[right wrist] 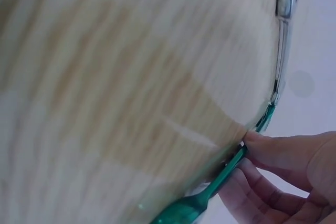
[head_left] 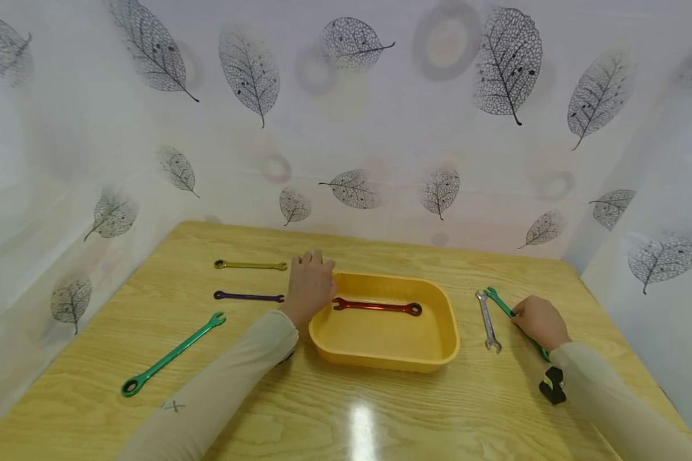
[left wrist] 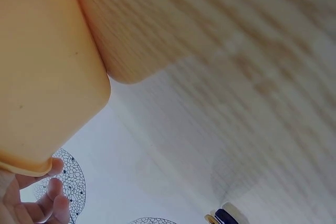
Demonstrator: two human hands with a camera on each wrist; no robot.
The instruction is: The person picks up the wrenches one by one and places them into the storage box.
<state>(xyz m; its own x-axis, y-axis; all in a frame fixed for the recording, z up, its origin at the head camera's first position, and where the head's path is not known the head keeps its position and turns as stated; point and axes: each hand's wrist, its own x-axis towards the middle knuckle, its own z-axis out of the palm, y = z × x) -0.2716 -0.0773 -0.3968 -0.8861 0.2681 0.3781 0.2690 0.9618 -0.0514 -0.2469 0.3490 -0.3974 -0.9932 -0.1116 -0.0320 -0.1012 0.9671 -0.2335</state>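
Observation:
My left hand (head_left: 311,287) grips the far left corner of a yellow plastic tray (head_left: 380,363). In the left wrist view, its fingers (left wrist: 59,208) are at the tray's rim. Inside the tray lies a red combination wrench (head_left: 380,307). Over on the right, my right hand (head_left: 541,321) pinches the middle of a green wrench (head_left: 500,303) between thumb and fingers. That wrench lies low along the tabletop, and the hand covers part of its shaft. Just left of it is a silver open-ended wrench (head_left: 487,323), which also shows in the right wrist view.
Left of the tray, a gold wrench (head_left: 250,265), a purple wrench (head_left: 248,296) and a larger green wrench (head_left: 173,354) lie apart on the wooden table (head_left: 300,422). A leaf-patterned curtain (head_left: 369,141) surrounds the back and sides.

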